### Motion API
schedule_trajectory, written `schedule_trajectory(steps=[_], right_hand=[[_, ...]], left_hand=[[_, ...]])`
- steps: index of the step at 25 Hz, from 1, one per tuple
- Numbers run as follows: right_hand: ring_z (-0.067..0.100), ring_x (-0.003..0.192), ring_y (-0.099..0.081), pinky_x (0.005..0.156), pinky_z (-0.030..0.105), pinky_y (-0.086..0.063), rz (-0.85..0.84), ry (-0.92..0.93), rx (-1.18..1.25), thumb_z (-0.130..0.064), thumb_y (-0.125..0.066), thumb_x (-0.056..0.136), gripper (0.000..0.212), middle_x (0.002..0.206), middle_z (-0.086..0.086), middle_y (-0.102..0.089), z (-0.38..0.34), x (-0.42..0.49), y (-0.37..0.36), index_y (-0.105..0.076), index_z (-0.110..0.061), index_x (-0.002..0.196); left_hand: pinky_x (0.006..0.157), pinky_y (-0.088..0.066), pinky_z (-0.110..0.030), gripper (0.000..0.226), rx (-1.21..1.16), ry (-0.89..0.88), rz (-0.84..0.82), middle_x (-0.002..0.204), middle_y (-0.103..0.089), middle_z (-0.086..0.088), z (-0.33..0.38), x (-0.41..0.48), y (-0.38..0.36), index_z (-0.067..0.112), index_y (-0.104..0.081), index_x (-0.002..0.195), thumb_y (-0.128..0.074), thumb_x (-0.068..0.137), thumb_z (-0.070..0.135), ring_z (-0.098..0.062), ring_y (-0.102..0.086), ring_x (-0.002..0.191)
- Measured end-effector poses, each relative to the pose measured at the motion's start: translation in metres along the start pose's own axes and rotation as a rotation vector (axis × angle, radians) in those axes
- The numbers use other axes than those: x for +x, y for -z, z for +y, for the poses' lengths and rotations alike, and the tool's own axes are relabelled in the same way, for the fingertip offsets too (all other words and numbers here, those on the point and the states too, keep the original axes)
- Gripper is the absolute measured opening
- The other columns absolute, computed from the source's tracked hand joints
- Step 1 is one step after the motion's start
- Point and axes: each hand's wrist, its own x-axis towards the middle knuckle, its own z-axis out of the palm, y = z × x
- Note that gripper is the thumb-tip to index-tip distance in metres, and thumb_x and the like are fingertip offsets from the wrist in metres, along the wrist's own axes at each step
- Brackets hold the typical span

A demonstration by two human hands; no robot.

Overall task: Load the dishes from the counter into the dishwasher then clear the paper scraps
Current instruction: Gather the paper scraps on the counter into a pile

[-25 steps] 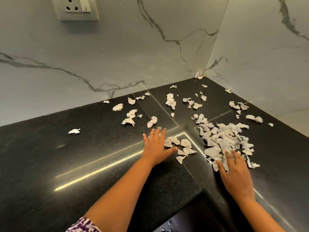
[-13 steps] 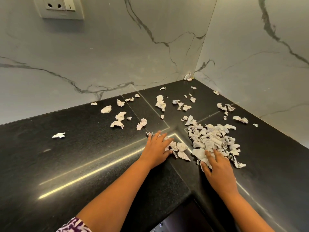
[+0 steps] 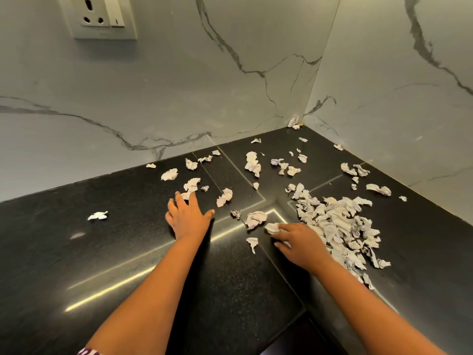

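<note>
left hand (image 3: 188, 219): released, fingers spread flat on the black counter (image 3: 128, 252), fingertips at a scrap (image 3: 191, 185). right hand (image 3: 300, 243): lies over a small scrap (image 3: 271, 228), fingers pointing left; pinch or flat press, cannot tell. main pile (image 3: 337, 226) sits against that hand's right side, long axis running far-left to near-right. loose scraps (image 3: 252, 163) scatter beyond both hands toward the wall; lone scrap (image 3: 97, 216) lies well left. judgement: left hand is nearer the strays, so rake them rightward to the pile.

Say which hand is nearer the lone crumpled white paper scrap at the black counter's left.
Left. The left hand lies right of the lone white paper scrap; the right hand sits farther right.
</note>
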Motion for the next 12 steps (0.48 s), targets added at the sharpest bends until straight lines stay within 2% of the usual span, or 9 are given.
schedule_trajectory(steps=[3, 4, 5, 7, 9, 10, 12], right_hand=[[0.028, 0.102, -0.061, 0.086, 0.033, -0.048, 0.128, 0.003, 0.046, -0.033, -0.052, 0.085, 0.028, 0.106, 0.004, -0.067, -0.006, 0.015, 0.006, -0.072, -0.019, 0.099], [0.029, 0.106, -0.06, 0.088, 0.034, -0.048, 0.143, 0.049, 0.066, -0.034, -0.051, 0.085, 0.03, 0.11, 0.006, -0.066, -0.017, 0.025, 0.005, -0.071, -0.019, 0.102], [0.029, 0.116, -0.055, 0.095, 0.036, -0.044, 0.133, 0.101, 0.076, -0.035, -0.051, 0.087, 0.034, 0.122, 0.008, -0.062, -0.031, 0.035, 0.004, -0.067, -0.019, 0.111], [0.026, 0.136, -0.034, 0.111, 0.038, -0.027, 0.062, 0.178, 0.043, -0.037, -0.047, 0.093, 0.043, 0.148, 0.008, -0.038, -0.057, 0.054, -0.002, -0.05, -0.025, 0.134], [0.023, 0.143, -0.019, 0.116, 0.038, -0.015, 0.001, 0.182, -0.029, -0.038, -0.039, 0.097, 0.046, 0.155, 0.004, -0.021, -0.062, 0.07, -0.011, -0.035, -0.029, 0.143], [0.024, 0.143, -0.02, 0.116, 0.039, -0.015, -0.016, 0.166, -0.048, -0.035, -0.037, 0.098, 0.045, 0.155, 0.004, -0.021, -0.056, 0.074, -0.016, -0.034, -0.029, 0.143], [0.03, 0.131, -0.042, 0.109, 0.045, -0.032, 0.047, 0.148, -0.069, -0.024, -0.043, 0.094, 0.04, 0.143, 0.009, -0.044, -0.043, 0.076, -0.024, -0.05, -0.021, 0.133]], left_hand=[[0.112, -0.02, -0.05, 0.069, -0.016, -0.051, -0.078, 0.155, -0.019, -0.007, -0.009, 0.011, -0.003, 0.024, -0.032, 0.142, -0.057, 0.084, 0.052, -0.035, -0.014, 0.141], [0.113, -0.02, -0.049, 0.067, -0.016, -0.119, -0.102, 0.155, -0.02, -0.005, -0.008, 0.011, -0.005, 0.025, -0.034, 0.142, -0.057, 0.085, 0.052, -0.034, -0.015, 0.141], [0.113, -0.02, -0.048, 0.066, -0.011, -0.195, -0.128, 0.155, -0.021, -0.002, -0.006, 0.011, -0.007, 0.026, -0.034, 0.142, -0.056, 0.085, 0.051, -0.032, -0.015, 0.142], [0.114, -0.018, -0.045, 0.067, -0.005, -0.32, -0.159, 0.155, -0.022, 0.002, -0.002, 0.011, -0.01, 0.028, -0.03, 0.144, -0.055, 0.086, 0.051, -0.028, -0.013, 0.143], [0.114, -0.015, -0.043, 0.065, -0.014, -0.365, -0.131, 0.154, -0.025, 0.003, -0.006, 0.017, -0.006, 0.029, -0.029, 0.145, -0.053, 0.088, 0.049, -0.024, -0.012, 0.144], [0.114, -0.015, -0.043, 0.064, -0.026, -0.348, -0.097, 0.154, -0.027, 0.001, -0.013, 0.022, -0.002, 0.028, -0.03, 0.145, -0.053, 0.088, 0.047, -0.024, -0.013, 0.144], [0.114, -0.017, -0.045, 0.06, -0.054, -0.24, -0.002, 0.152, -0.031, -0.003, -0.033, 0.034, 0.008, 0.024, -0.035, 0.143, -0.052, 0.089, 0.044, -0.026, -0.016, 0.143]])
